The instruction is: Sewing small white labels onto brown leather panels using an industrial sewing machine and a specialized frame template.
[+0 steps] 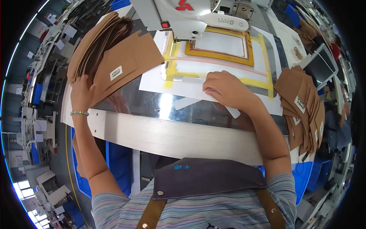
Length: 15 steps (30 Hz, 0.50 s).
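My left hand (81, 93) rests at the near edge of a thick fanned stack of brown fabric pieces (93, 44). Its fingers reach against the stack, and the thumb stands apart. Beside the thumb lies a flat brown piece (129, 57) with a white label (116, 73). Over the near part of a white sheet (152, 82) with yellow tape, my right hand (227, 89) is closed, fingers curled down; what they grip, if anything, is hidden. Under that wrist a pale strip (233, 111) sticks out. A yellow-orange frame (221, 60) sits beyond it, below the machine head (179, 15).
On the right, more labelled brown pieces (301, 103) are piled in an overlapping fan. A pale board (171, 135) forms the table's front edge. Blue bins (120, 168) stand beneath. At the upper right is a grey screen-like panel (322, 66).
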Tool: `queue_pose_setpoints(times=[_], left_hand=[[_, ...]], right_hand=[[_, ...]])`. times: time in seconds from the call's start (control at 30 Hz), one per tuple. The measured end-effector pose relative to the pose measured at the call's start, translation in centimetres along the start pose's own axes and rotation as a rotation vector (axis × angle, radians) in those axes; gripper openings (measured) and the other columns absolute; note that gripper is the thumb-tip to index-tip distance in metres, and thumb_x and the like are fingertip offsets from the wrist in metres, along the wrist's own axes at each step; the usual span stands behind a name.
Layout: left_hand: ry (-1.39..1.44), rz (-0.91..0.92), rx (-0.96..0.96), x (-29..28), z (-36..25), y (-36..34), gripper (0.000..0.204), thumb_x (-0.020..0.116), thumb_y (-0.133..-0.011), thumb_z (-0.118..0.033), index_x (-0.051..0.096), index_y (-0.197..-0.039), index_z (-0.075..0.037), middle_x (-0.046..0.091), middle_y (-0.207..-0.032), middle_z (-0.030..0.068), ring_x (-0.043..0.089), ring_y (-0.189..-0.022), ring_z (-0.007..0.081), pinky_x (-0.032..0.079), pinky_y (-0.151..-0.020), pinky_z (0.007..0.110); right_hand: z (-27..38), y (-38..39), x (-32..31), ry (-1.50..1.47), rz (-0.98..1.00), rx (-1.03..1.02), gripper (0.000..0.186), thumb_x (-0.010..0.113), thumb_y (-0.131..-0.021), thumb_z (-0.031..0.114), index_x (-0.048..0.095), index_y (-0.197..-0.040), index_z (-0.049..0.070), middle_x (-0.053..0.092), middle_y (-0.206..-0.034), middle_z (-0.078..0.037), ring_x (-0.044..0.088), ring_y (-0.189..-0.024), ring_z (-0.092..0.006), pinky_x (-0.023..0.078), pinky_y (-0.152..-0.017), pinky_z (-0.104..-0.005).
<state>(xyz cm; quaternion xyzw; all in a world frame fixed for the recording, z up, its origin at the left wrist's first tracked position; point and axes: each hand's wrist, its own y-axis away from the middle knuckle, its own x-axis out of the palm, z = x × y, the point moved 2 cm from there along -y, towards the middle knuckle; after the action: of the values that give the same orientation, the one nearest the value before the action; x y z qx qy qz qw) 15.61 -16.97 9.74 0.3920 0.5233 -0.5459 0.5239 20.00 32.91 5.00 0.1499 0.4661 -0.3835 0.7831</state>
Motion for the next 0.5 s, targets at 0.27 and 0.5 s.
queue_pose_setpoints(times=[0.27,0.5], left_hand=[[0.002,-0.015,0.428,4.5,-8.5,4.8,0.067,0.067,-0.089,-0.006,0.051,-0.154,-0.007,0.061,-0.147,0.0188,0.06,-0.131,0.039,0.053,-0.107,0.044],[0.712,-0.175,-0.036,3.5,-2.6,2.4,0.037,0.059,-0.101,-0.004,0.065,-0.138,-0.001,0.077,-0.121,0.0112,0.073,-0.115,0.0284,0.059,-0.095,0.037]], right_hand=[[3.9,-0.4,0.3,0.182,-0.224,-0.372,0.015,0.074,-0.091,0.018,0.071,-0.1,0.006,0.067,-0.108,-0.009,0.061,-0.104,-0.0281,0.045,-0.096,-0.0435],[4.0,-1.3,2.7,0.112,-0.095,-0.242,0.014,0.072,-0.091,0.017,0.07,-0.1,0.006,0.066,-0.103,-0.011,0.06,-0.098,-0.0298,0.046,-0.09,-0.044]])
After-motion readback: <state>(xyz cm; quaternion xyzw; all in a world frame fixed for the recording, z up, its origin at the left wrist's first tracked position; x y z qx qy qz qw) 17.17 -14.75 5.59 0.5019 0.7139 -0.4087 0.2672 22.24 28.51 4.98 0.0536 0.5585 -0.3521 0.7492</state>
